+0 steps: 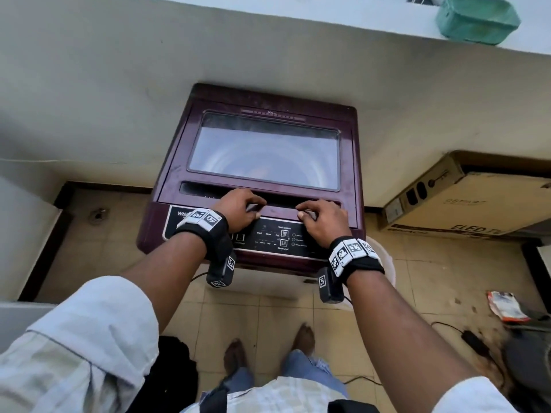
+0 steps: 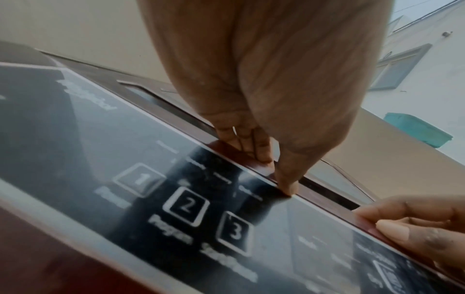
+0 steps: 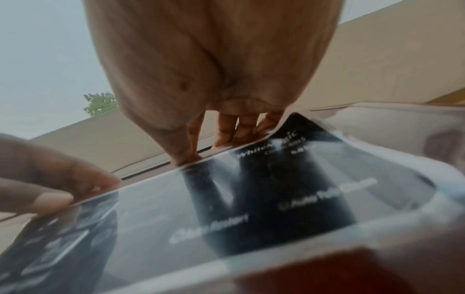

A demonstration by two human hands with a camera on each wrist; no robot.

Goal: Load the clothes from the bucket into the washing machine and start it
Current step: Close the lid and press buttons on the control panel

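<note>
A maroon top-loading washing machine stands against the wall with its glass-windowed lid down. Both hands are at the lid's front handle strip, just above the black control panel. My left hand curls its fingers into the recess behind the strip, thumb on the front edge. My right hand grips the same strip further right. The left wrist view shows my left hand above the numbered buttons. In the right wrist view, my right hand is on the edge. A white bucket peeks out behind my right wrist, its contents hidden.
A cardboard box lies on the floor right of the machine. A green tub sits on the ledge above. A black cable with adapter and a packet lie at the right. A dark bundle sits by my left leg.
</note>
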